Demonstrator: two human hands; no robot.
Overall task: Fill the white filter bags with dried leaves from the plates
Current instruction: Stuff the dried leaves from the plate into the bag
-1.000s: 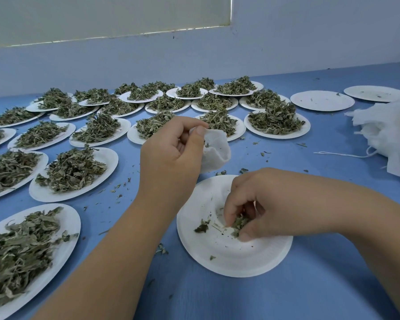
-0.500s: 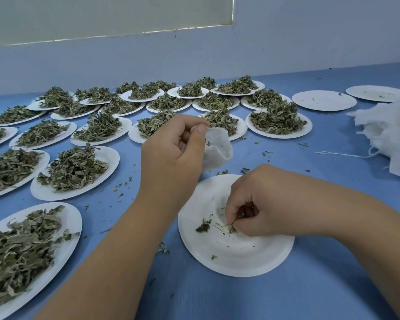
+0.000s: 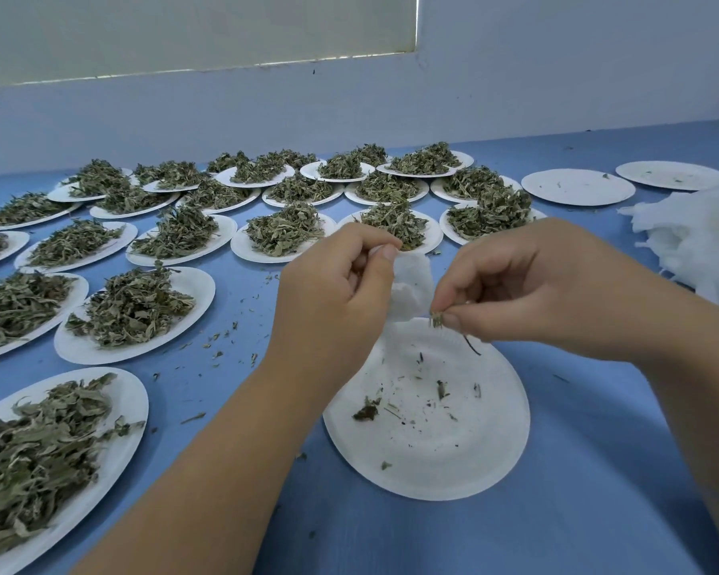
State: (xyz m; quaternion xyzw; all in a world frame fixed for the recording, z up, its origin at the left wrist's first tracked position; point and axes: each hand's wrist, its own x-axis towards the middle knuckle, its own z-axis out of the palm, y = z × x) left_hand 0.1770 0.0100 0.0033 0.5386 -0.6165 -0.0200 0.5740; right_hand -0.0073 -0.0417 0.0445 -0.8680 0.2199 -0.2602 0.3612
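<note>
The left hand [image 3: 337,292] hides the near side of the white filter bag [image 3: 411,286], and whether the bag's mouth is open cannot be told. The right hand [image 3: 528,284] closes over its pinch of dried leaves [image 3: 436,319]; only a tuft and what may be a thin dark stem show below the fingertips. Bag and hands cover the far rim of the nearest plate [image 3: 432,462]. The heap of white bags [image 3: 698,242] runs off the right edge, its single bags blurring together. The left edge cuts several heaped plates [image 3: 136,404], and the far rows overlap, hiding one another's rims. Both forearms leave the bottom edge.
</note>
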